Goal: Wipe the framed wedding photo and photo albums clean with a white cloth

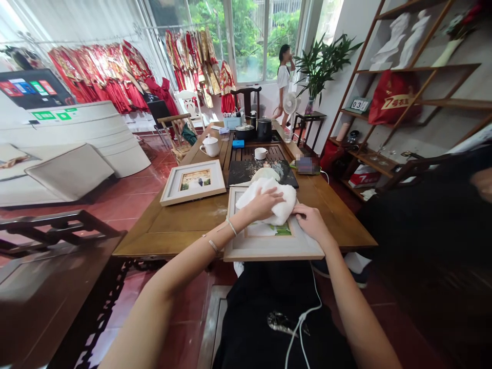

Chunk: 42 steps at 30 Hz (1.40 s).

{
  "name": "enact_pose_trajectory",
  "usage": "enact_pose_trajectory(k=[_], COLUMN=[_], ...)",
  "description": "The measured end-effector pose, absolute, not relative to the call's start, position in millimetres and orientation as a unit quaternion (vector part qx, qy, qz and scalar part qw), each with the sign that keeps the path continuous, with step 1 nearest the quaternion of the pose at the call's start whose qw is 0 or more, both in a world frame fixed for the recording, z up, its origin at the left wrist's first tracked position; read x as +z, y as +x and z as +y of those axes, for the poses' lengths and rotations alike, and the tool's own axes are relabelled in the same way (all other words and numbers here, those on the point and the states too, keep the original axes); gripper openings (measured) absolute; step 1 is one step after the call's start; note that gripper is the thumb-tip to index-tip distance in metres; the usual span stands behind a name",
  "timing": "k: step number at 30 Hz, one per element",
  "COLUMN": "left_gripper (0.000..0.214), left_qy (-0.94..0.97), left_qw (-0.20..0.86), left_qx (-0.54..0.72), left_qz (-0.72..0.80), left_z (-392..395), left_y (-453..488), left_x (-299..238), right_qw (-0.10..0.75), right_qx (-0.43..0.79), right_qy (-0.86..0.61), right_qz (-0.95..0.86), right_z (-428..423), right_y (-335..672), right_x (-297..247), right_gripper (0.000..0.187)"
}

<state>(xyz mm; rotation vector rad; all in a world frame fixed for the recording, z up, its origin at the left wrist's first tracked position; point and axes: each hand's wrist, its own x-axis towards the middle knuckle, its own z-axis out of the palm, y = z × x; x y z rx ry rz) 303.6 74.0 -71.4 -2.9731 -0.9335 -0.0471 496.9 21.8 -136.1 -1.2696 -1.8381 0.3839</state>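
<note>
A light wooden picture frame (pixel 274 254) with a wide pale mat lies in front of me at the table's near edge. Part of a green and white picture shows inside it. My left hand (pixel 266 203) grips a bunched white cloth (pixel 282 212) from above, its fingers extended over the folds. The cloth covers the upper part of the frame. At the frame's right side, my right hand (pixel 310 221) holds the edge with bent fingers; the fingertips are partly hidden. To the left rests a second picture frame (pixel 172 197) with a small photo.
On the wooden table (pixel 146 236) are a dark decorated board (pixel 240 174), a white lidded mug (pixel 210 145), a white cup (pixel 260 153) and a dark pot (pixel 264 129). A person in dark clothing (pixel 430 225) is close at right. Another person (pixel 283 77) stands near the window.
</note>
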Motion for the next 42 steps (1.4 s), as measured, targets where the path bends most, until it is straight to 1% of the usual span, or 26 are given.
enact_pose_trajectory(k=[3, 5, 8, 10, 13, 16, 19, 22, 25, 28, 33, 42], left_gripper=[0.065, 0.068, 0.064, 0.061, 0.061, 0.062, 0.059, 0.054, 0.054, 0.058, 0.067, 0.064], left_qy=[-0.953, -0.952, -0.956, -0.963, -0.971, -0.971, -0.963, -0.937, -0.899, -0.886, -0.877, -0.851], left_qw=[-0.015, -0.048, -0.104, -0.128, -0.144, -0.145, -0.117, -0.074, -0.049, -0.039, -0.008, 0.035], left_qx=[-0.007, 0.006, 0.029, 0.030, 0.019, 0.034, 0.061, 0.088, 0.117, 0.087, 0.018, -0.095], left_qz=[-0.302, -0.303, -0.272, -0.235, -0.192, -0.186, -0.236, -0.330, -0.419, -0.454, -0.481, -0.515], left_z=[61, 48, 26, 12, -4, -17, -39, -64, -79, -71, -27, 44], left_y=[291, 286, 284, 284, 283, 278, 268, 257, 245, 237, 230, 230], left_x=[-68, -63, -56, -53, -49, -39, -24, -10, -8, -22, -51, -62], right_qw=[0.436, 0.434, 0.433, 0.442, 0.449, 0.442, 0.439, 0.435, 0.437, 0.438, 0.434, 0.433], right_qx=[0.146, 0.146, 0.170, 0.195, 0.224, 0.227, 0.199, 0.181, 0.181, 0.186, 0.191, 0.196], right_qy=[-0.512, -0.516, -0.511, -0.497, -0.485, -0.490, -0.496, -0.499, -0.496, -0.494, -0.488, -0.487], right_qz=[-0.726, -0.724, -0.723, -0.721, -0.716, -0.717, -0.722, -0.727, -0.728, -0.727, -0.733, -0.732], right_z=[22, 22, 20, 19, 19, 21, 22, 22, 21, 21, 21, 21], right_y=[496, 496, 498, 500, 501, 501, 500, 499, 499, 499, 501, 501], right_x=[-138, -138, -138, -137, -137, -139, -141, -141, -141, -141, -142, -141], right_gripper=[0.037, 0.035, 0.033, 0.036, 0.038, 0.037, 0.038, 0.039, 0.040, 0.041, 0.044, 0.046])
